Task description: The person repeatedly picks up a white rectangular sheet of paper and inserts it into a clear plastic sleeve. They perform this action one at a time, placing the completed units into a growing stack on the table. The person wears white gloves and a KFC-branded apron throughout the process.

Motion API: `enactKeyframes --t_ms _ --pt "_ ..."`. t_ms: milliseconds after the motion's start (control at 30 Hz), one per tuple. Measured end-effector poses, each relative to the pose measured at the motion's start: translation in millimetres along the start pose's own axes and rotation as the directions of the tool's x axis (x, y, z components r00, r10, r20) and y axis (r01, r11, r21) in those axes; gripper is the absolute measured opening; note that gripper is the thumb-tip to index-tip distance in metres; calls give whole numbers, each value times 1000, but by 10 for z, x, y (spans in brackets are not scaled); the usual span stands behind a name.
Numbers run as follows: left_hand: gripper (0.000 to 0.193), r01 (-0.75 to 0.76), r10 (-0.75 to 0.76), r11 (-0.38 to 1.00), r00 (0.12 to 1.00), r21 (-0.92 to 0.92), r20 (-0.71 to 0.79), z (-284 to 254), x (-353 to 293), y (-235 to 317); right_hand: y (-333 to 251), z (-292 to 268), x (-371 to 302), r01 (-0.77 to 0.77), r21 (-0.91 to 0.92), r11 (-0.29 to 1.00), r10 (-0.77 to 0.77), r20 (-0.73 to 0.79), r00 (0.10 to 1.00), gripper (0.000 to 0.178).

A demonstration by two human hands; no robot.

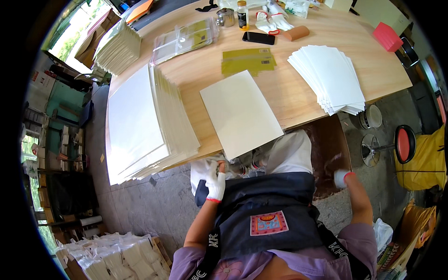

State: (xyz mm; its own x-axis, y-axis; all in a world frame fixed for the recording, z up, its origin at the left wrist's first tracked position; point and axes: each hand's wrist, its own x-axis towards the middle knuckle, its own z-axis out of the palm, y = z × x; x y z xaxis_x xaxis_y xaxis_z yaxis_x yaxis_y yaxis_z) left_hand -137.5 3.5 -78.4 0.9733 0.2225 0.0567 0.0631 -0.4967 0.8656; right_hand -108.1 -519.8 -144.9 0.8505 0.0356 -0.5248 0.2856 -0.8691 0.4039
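My left hand [215,183], in a white glove with bare fingertips, is closed just below the table's front edge, close to my knee. Whatever its fingers may hold is too small to make out. To the right, my right hand [343,178], also gloved, hangs beside an open brown cardboard box [337,140]; motion smears its fingers. A faint clear wisp, perhaps film, shows near that hand. In front of me a white board [241,113] lies at a slant, its near corner past the table edge. Left of it stands a tall pile of white sheets [135,123].
On the table [196,95] are fanned white sheets [329,77], yellow-green labels [247,60], a bagged pack [184,41], a phone [258,38], a jar [242,16] and spare gloves [273,22]. A round-based stool [371,150] stands at right; wrapped bundles [116,256] lie lower left.
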Motion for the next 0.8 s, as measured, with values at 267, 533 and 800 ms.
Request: enactKeyframes --t_ms 267,533,800 --pt "32 -565 614 734 789 376 -13 84 228 170 -761 -2165 -169 481 502 719 40 -721 692 28" --pt "23 6 -61 961 979 -276 -192 205 233 73 -1300 -2618 174 574 689 443 140 -685 715 22" --pt "30 194 -294 659 956 -726 -11 -152 258 801 -1351 -2493 56 339 940 41 52 -341 939 26"
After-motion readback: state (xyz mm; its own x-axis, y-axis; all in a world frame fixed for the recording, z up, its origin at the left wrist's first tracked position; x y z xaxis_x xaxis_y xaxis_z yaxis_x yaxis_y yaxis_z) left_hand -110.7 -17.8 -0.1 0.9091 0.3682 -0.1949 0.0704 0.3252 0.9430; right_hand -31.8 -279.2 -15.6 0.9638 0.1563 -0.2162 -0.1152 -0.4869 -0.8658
